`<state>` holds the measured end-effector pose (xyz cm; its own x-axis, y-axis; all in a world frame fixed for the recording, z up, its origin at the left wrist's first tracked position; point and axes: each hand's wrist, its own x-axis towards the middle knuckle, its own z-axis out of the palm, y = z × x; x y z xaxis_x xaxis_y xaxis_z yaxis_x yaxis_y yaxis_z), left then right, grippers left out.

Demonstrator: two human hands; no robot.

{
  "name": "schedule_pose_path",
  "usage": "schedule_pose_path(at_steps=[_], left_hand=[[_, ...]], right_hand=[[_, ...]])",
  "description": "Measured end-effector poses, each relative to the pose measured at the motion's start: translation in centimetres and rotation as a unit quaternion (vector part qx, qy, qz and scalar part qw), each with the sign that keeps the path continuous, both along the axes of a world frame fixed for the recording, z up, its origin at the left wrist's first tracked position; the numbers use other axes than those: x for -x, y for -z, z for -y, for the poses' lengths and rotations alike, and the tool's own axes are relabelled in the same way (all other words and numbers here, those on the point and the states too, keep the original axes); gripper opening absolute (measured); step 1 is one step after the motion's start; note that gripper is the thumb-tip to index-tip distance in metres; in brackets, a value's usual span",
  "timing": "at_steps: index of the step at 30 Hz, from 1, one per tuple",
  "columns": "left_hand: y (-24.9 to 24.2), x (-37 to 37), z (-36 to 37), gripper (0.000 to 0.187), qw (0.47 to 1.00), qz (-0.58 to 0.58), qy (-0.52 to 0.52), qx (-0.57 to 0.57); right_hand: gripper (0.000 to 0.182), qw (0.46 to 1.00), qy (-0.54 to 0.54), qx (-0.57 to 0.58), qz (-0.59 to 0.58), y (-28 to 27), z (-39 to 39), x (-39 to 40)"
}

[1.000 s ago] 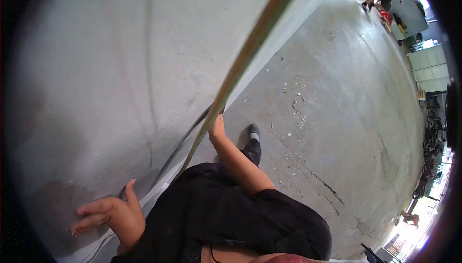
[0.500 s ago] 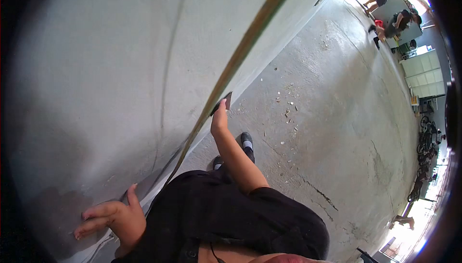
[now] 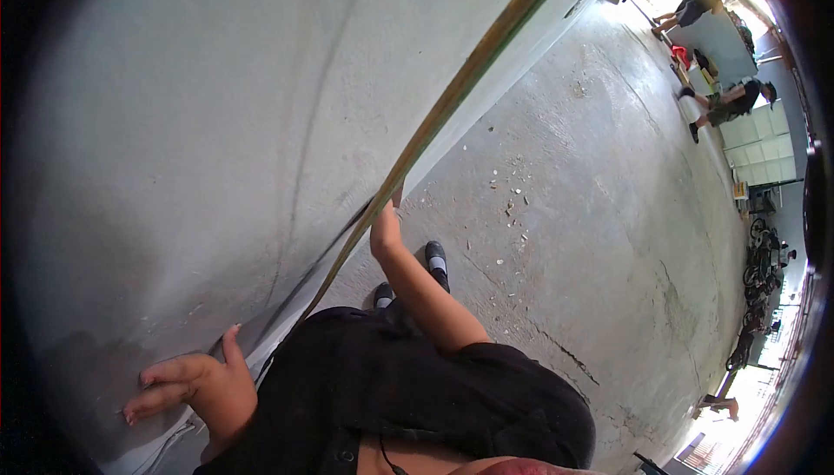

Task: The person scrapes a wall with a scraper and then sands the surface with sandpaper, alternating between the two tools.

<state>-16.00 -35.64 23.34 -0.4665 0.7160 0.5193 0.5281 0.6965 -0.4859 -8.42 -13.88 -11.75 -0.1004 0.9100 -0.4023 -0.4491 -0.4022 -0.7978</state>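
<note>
A pale grey wall fills the left side of the head view. My left hand is at the lower left with thumb and fingers spread, holding nothing and overlapping the wall. Near the wall's lower edge, my right hand is closed on a flat dark tool, of which only a small edge shows; its kind I cannot tell. A long brownish-green pole slants in front of the wall, hiding my right fingertips and most of the tool.
Small pale chips lie scattered over the concrete floor, near my shoes. A crack runs across it. Far right are two people, one walking and one bending, a pale cabinet and parked bikes.
My right hand has shifted slightly down and left along the wall, its tool now mostly behind the pole. My left hand stays spread. One distant person has stepped away from the other.
</note>
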Motion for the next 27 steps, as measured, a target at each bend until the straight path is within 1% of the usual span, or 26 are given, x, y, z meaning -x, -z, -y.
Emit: schedule_pose_path(at_steps=[1, 2, 3, 4, 6, 8, 10, 12, 15, 16, 17, 18, 20, 21, 22, 23, 24, 25, 26, 27], left_hand=[[0.0, 0.0, 0.1, 0.147, 1.000, -0.006, 0.001, -0.001], [0.0, 0.0, 0.1, 0.147, 1.000, -0.005, -0.001, -0.002], [0.1, 0.0, 0.1, 0.147, 1.000, -0.004, -0.004, -0.004], [0.2, -0.1, 0.1, 0.148, 1.000, -0.001, -0.007, -0.004], [0.1, -0.1, 0.1, 0.148, 1.000, 0.000, -0.005, -0.003], [0.0, -0.2, 0.1, 0.148, 1.000, 0.000, 0.002, -0.003], [0.0, -0.3, -0.1, 0.148, 1.000, 0.002, -0.004, 0.000], [-0.1, -0.4, 0.0, 0.148, 1.000, 0.006, 0.001, 0.001], [-0.1, -0.2, 0.1, 0.147, 1.000, 0.009, 0.003, 0.006], [-0.1, -0.2, 0.2, 0.146, 1.000, 0.008, 0.005, 0.008], [-0.1, -0.2, 0.2, 0.146, 1.000, 0.009, 0.005, 0.008], [0.0, -0.2, 0.3, 0.146, 1.000, 0.008, 0.007, 0.002], [0.0, -0.1, 0.2, 0.146, 1.000, 0.007, 0.007, -0.004], [0.0, -0.1, 0.1, 0.146, 1.000, 0.003, 0.007, 0.000], [-0.1, -0.2, 0.2, 0.146, 1.000, -0.001, 0.006, 0.004], [0.0, -0.1, 0.2, 0.146, 1.000, -0.001, 0.004, 0.004], [0.1, -0.1, 0.3, 0.146, 1.000, 0.000, 0.001, 0.000], [0.2, -0.1, 0.3, 0.146, 1.000, 0.003, -0.002, -0.004], [0.2, -0.1, 0.3, 0.146, 1.000, 0.005, -0.005, -0.004], [0.1, -0.1, 0.3, 0.146, 1.000, -0.002, 0.000, -0.001]], right_hand=[[0.059, 0.999, -0.018, 0.021, -0.027, 0.7, 0.2, -0.1], [0.057, 0.997, -0.036, 0.041, -0.055, -1.7, 0.0, -0.1], [0.057, 0.997, 0.009, -0.009, -0.077, -4.2, 0.0, -0.2], [0.057, 0.997, 0.008, -0.011, -0.076, -3.4, -0.8, -0.2], [0.066, 0.988, -0.003, 0.102, -0.120, 0.6, -2.2, -0.5], [0.067, 0.987, -0.002, 0.102, -0.121, 1.3, -2.2, -0.4], [0.069, 0.994, -0.046, 0.090, -0.027, 0.9, -1.0, 0.3], [0.070, 0.994, -0.041, 0.097, -0.018, -0.2, -0.3, 0.6], [0.072, 0.992, -0.044, 0.117, 0.003, 0.2, -0.6, 0.3], [0.071, 0.990, -0.061, 0.119, -0.046, 1.9, -1.9, -0.5], [0.070, 0.985, -0.077, 0.120, -0.096, 2.4, -2.6, -0.8], [0.070, 0.985, -0.077, 0.119, -0.097, 2.8, -2.5, -0.4], [0.069, 0.994, -0.045, 0.096, -0.037, 2.8, -1.5, 0.6], [0.050, 0.991, -0.031, 0.108, -0.069, 2.9, -0.5, 0.5], [0.050, 0.991, -0.033, 0.109, -0.069, 1.1, -0.3, 0.4], [0.058, 0.995, -0.031, 0.081, -0.054, -2.4, 0.0, 0.3], [0.065, 0.997, -0.029, 0.051, -0.039, -4.4, -0.2, 0.3], [0.065, 0.996, -0.003, -0.010, -0.091, -1.9, -1.0, 0.6], [0.065, 0.996, -0.005, -0.010, -0.088, -2.0, -1.6, 0.3], [0.065, 0.996, -0.010, 0.026, -0.083, -2.1, -2.3, -0.2]])
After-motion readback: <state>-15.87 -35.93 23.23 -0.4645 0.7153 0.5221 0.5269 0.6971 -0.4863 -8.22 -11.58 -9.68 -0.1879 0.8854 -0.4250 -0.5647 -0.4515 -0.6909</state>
